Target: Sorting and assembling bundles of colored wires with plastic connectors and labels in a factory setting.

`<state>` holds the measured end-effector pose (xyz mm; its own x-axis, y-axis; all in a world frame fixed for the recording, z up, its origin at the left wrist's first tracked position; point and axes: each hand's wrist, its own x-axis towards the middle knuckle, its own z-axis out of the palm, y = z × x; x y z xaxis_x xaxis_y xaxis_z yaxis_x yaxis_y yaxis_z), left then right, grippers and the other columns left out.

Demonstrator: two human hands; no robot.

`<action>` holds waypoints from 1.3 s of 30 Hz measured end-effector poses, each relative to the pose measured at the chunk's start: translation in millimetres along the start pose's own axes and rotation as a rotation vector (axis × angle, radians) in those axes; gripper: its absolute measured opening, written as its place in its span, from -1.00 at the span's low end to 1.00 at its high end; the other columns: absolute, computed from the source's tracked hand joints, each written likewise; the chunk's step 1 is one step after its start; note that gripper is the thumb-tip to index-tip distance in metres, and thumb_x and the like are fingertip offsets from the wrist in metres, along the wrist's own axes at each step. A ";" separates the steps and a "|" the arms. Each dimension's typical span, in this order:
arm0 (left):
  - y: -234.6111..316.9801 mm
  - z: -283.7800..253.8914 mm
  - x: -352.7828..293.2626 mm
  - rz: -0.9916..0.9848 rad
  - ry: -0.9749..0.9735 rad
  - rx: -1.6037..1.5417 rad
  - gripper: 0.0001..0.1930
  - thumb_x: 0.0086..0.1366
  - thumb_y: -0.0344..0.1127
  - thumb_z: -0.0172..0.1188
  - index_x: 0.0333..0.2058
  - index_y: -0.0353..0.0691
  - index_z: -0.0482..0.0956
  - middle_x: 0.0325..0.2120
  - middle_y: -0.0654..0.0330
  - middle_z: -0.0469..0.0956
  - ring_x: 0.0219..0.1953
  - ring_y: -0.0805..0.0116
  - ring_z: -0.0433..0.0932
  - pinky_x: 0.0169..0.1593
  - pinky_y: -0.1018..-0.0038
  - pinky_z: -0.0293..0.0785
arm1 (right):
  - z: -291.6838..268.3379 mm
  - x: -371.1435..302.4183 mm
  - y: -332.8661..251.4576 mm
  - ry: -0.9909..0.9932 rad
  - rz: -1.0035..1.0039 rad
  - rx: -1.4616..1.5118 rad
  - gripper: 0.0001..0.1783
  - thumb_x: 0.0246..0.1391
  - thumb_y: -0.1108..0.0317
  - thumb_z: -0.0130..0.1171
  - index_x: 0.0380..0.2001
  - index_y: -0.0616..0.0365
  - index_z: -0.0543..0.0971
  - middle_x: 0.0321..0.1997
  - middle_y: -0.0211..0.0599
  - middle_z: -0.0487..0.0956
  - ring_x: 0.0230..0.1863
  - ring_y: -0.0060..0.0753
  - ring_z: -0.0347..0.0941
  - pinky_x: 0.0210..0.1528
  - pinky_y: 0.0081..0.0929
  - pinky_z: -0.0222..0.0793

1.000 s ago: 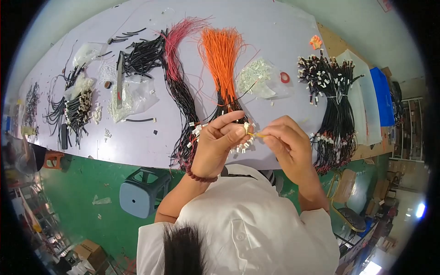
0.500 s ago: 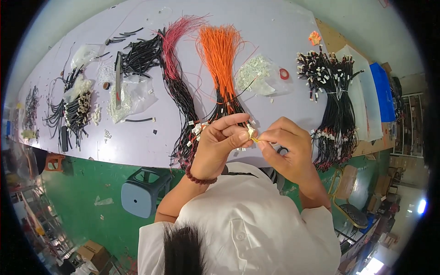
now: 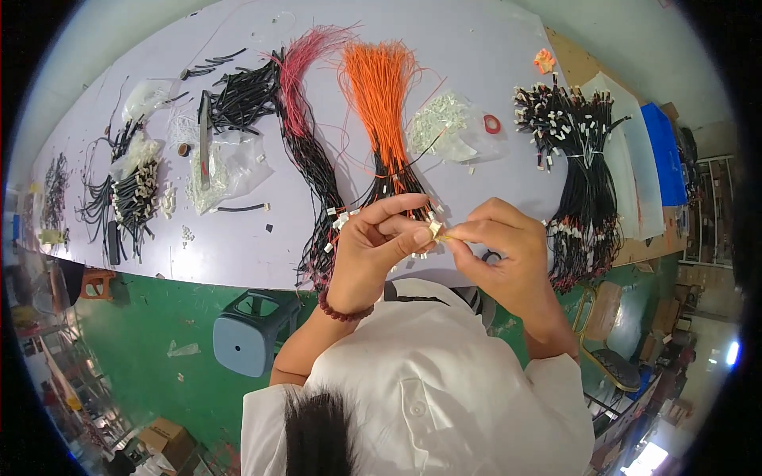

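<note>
My left hand [image 3: 379, 238], with a beaded bracelet at the wrist, is closed in a pinch on a small white connector [image 3: 434, 228]. From its right side a short yellow wire [image 3: 446, 236] runs to my right hand [image 3: 500, 250], whose thumb and forefinger are pinched on it. Just beyond my hands lies a bundle of orange wires [image 3: 381, 87], its near part in black sleeving with white connectors at the ends. Left of it is a bundle of pink wires [image 3: 298, 95], also sleeved in black [image 3: 313, 163]. My fingers partly hide the connector.
A plastic bag of small white parts [image 3: 440, 123] and a red tape roll [image 3: 492, 124] lie beyond my right hand. Sleeved cables [image 3: 583, 190] are heaped at the right. Another bag [image 3: 238, 159], a metal ruler [image 3: 205, 151] and black tubes [image 3: 246, 95] lie left. A blue stool [image 3: 242, 345] stands below.
My right hand has shifted slightly to the right, and its fingers still pinch the yellow wire. The connector in my left hand has turned a little.
</note>
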<state>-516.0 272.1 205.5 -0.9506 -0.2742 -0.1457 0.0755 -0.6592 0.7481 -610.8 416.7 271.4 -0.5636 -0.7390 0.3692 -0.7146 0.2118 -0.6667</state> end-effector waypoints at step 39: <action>-34.3 -11.0 -12.5 0.139 0.134 0.186 -0.75 0.17 -0.57 0.14 -0.14 -0.39 0.51 -0.36 0.24 0.56 -0.34 0.58 0.52 -0.31 0.69 0.42 | 75.8 -30.9 18.3 0.130 0.664 1.055 -0.68 0.14 0.32 0.08 -0.11 0.32 0.49 -0.43 -0.48 0.48 -0.46 -0.72 0.27 -0.41 -0.70 0.20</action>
<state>-503.3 290.5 174.5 -0.8857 -0.4514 -0.1089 0.1338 -0.4727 0.8710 -575.0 394.9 198.6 -0.7668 -0.6049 -0.2148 0.3681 -0.1401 -0.9192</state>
